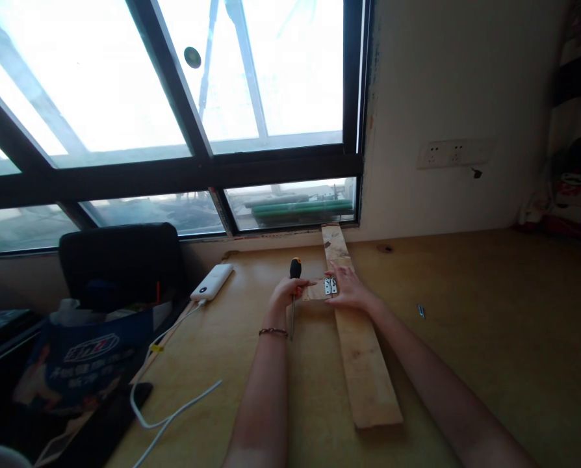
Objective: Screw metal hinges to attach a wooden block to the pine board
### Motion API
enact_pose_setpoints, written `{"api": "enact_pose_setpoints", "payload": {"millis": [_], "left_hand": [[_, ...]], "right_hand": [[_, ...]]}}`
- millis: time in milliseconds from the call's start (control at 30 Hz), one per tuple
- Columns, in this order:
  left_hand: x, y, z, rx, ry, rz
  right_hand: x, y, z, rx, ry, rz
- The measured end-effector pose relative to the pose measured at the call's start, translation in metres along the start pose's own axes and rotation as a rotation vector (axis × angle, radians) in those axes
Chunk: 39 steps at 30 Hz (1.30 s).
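Note:
My left hand (290, 292) is closed around a screwdriver (296, 268) with a black and yellow handle. Its metal shaft points down toward me, and my forefinger reaches to a small wooden piece (314, 290). A silver hinge (330, 286) lies across the joint between that piece and a long wooden board (368, 370). My right hand (349, 287) rests over the board, with thumb and fingers closed about the hinge's upper and lower edges. Part of the board is hidden under this hand.
A small metal piece (420, 311) lies on the wooden table (490, 364) to the right. At the left edge sits a white power bank (212, 282) with a white cable (173, 416). Beyond are a black chair (119, 260), a blue bag (90, 357) and a window.

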<state>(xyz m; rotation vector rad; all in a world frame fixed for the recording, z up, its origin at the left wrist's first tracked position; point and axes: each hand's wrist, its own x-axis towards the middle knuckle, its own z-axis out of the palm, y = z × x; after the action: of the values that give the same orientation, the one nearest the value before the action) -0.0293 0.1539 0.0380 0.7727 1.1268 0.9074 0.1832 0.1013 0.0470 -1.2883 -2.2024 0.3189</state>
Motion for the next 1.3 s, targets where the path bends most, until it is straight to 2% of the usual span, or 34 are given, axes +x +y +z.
{"api": "enact_pose_setpoints", "payload": {"millis": [233,467,633,767,900,1000,1067,1133,1233,1300], "left_hand": [[-0.009,0.009,0.005,0.040,0.021,-0.005],[-0.007,0.006,0.005,0.058,0.036,0.004],[-0.010,0.006,0.005,0.079,0.128,0.078],[-0.023,0.021,0.006,-0.007,0.257,0.299],[-0.047,0.056,0.017,-0.279,0.313,0.633],[-0.067,0.081,0.031,-0.359,0.395,0.864],[-0.075,0.092,0.041,-0.347,0.368,0.967],[-0.078,0.095,0.050,-0.355,0.266,0.975],[-0.070,0.089,0.060,-0.418,0.094,0.869],[-0.062,0.083,0.066,-0.449,0.040,0.798]], "right_hand": [[0.001,0.000,0.002,-0.011,0.017,0.030],[0.005,0.002,0.002,-0.016,0.017,0.081],[0.007,0.005,0.002,-0.006,0.005,0.089],[0.007,0.008,0.002,-0.021,0.005,0.074],[0.007,0.009,0.003,-0.035,0.007,0.041],[0.007,0.010,0.003,-0.031,0.004,0.038],[0.008,0.010,0.003,-0.021,0.006,0.049],[0.008,0.010,0.003,-0.012,0.012,0.051],[0.008,0.010,0.003,-0.009,0.014,0.040],[0.008,0.010,0.004,-0.010,0.011,0.038]]}}
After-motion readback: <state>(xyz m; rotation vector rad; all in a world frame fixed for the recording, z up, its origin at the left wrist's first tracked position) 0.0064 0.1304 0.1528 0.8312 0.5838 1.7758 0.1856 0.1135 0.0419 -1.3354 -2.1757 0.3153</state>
